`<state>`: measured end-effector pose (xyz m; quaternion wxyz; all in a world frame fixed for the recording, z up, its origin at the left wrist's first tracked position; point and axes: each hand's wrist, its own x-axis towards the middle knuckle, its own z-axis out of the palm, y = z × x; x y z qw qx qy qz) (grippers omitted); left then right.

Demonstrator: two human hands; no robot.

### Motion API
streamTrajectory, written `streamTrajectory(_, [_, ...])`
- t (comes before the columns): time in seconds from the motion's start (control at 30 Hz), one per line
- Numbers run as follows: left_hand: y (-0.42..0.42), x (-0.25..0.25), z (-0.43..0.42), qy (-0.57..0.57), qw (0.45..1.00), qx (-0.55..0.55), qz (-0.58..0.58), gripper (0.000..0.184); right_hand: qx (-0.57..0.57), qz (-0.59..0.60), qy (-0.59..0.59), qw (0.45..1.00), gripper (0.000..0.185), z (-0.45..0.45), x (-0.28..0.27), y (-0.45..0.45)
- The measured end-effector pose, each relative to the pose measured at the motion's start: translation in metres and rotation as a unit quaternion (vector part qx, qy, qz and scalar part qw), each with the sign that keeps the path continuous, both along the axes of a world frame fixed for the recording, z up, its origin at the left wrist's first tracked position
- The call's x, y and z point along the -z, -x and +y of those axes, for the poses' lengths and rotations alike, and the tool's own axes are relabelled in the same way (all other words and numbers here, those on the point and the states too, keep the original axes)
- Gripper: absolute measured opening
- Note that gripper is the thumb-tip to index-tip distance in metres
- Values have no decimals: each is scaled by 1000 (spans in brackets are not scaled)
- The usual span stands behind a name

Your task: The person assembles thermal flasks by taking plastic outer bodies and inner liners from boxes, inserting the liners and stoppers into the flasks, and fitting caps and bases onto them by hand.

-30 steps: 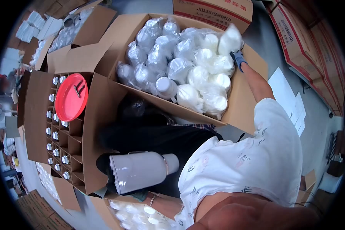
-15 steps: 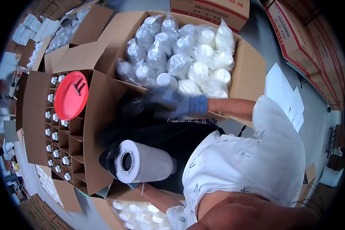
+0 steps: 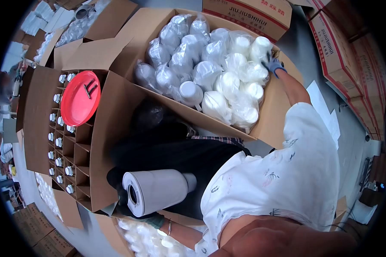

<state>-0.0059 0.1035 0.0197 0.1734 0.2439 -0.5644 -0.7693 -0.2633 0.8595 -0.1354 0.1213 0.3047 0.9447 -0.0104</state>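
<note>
My right hand [image 3: 275, 67], in a blue-grey glove, reaches into the far right side of a large cardboard box [image 3: 278, 107]. Its dark fingertips are spread against the plastic-wrapped white containers [image 3: 227, 83] packed there. A larger white cylindrical container [image 3: 156, 192] with a round hole in its end and a narrow neck lies across my lap. Beside its lower edge is my left hand [image 3: 155, 221], in a greenish glove. The container and the box below hide most of that hand's fingers, so I cannot tell whether they grip it.
A divided carton [image 3: 82, 154] on the left holds several white-capped bottles. On it rests a red round tray [image 3: 80, 100] with small dark tools [image 3: 89, 88]. Another box of wrapped white pieces [image 3: 148, 237] is below. Printed cartons [image 3: 248, 19] stand behind; white sheets [image 3: 324, 111] lie right.
My right hand has swung from above my lap to the far right side of the box. The white cylinder has shifted slightly left and down in view.
</note>
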Motion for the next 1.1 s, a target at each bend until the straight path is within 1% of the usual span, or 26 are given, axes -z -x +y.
streamTrajectory(0.03, [1, -2, 2, 3, 1000, 2, -4, 64, 12, -107, 9, 994, 80, 3, 7, -18])
streamTrajectory(0.13, [5, -6, 3, 16, 1000, 8, -12, 64, -2, -89, -42, 995, 81, 7, 27, -24])
streamTrajectory(0.17, [6, -9, 2, 23, 999, 15, -19, 64, 26, -18, -6, 999, 77, -23, -11, -29])
streamTrajectory(0.2, [8, -12, 2, 27, 999, 23, -23, 64, -37, -83, 27, 995, 75, -6, -16, -9])
streamTrajectory(0.23, [10, -13, 3, 31, 999, 25, -25, 64, -98, -119, -53, 987, 74, 1, -16, 14])
streamTrajectory(0.27, [10, -15, 3, 33, 999, 27, -26, 64, -139, -46, -153, 977, 68, -24, -46, 17])
streamTrajectory(0.3, [12, -17, 4, 35, 999, 31, -28, 64, -140, 126, -173, 967, 60, -44, -68, 20])
streamTrajectory(0.33, [13, -19, 6, 37, 998, 33, -28, 64, -141, 178, -132, 965, 66, -46, -73, 37])
streamTrajectory(0.37, [14, -19, 10, 37, 998, 34, -25, 64, -152, 157, -133, 967, 72, -37, -58, 39])
streamTrajectory(0.43, [15, -23, 11, 40, 998, 34, -17, 64, -176, 118, -131, 968, 84, -8, 13, 25])
streamTrajectory(0.47, [11, -18, 7, 45, 999, 24, -15, 60, -106, -8, -45, 993, 95, 7, 36, 32])
streamTrajectory(0.5, [9, -2, 4, 31, 999, 6, 5, 58, -53, -123, -48, 990, 96, 12, 38, 39])
streamTrajectory(0.57, [-7, 21, -14, 21, 999, -38, 29, 55, -136, -138, -67, 979, 84, 19, 13, 50])
streamTrajectory(0.63, [-4, 15, -5, 74, 993, -88, 18, 47, -212, -139, -40, 967, 67, -29, -17, 105])
streamTrajectory(0.67, [3, 8, -1, 66, 995, -70, 33, 46, -283, -109, -48, 952, 69, -90, -41, 115])
streamTrajectory(0.7, [18, 1, 3, 36, 997, -31, 62, 45, -339, 92, 16, 936, 60, -176, -81, 94])
streamTrajectory(0.73, [33, -6, 3, -9, 996, 19, 91, 44, -484, 213, 131, 838, 49, -240, -95, 94])
streamTrajectory(0.77, [42, -11, 4, -55, 988, 75, 120, 44, -497, 255, 414, 719, 45, -317, -103, 77])
streamTrajectory(0.8, [47, -13, 4, -89, 979, 122, 140, 43, -516, 191, 499, 669, 50, -370, -93, 49])
streamTrajectory(0.83, [44, -8, 9, -65, 983, 99, 137, 43, -582, 194, 498, 613, 54, -430, -134, -5])
streamTrajectory(0.87, [37, 1, 13, -2, 993, 22, 113, 43, -642, 194, 498, 551, 59, -490, -176, -58])
streamTrajectory(0.9, [31, 9, 15, 56, 993, -55, 89, 43, -682, 185, 524, 475, 51, -520, -186, -70])
streamTrajectory(0.97, [6, -2, 10, 8, 994, -59, 88, 45, -749, 136, 570, 309, 38, -579, -205, -92])
streamTrajectory(1.03, [-20, -21, 16, 178, 974, -91, 106, 46, -657, 60, 659, 363, 35, -583, -163, -52])
streamTrajectory(1.07, [-31, -20, 12, 202, 969, -105, 96, 43, -602, 23, 696, 391, 34, -585, -151, -42])
streamTrajectory(1.1, [-28, -17, 11, 162, 972, -125, 119, 44, -676, 66, 605, 416, 33, -584, -178, -37])
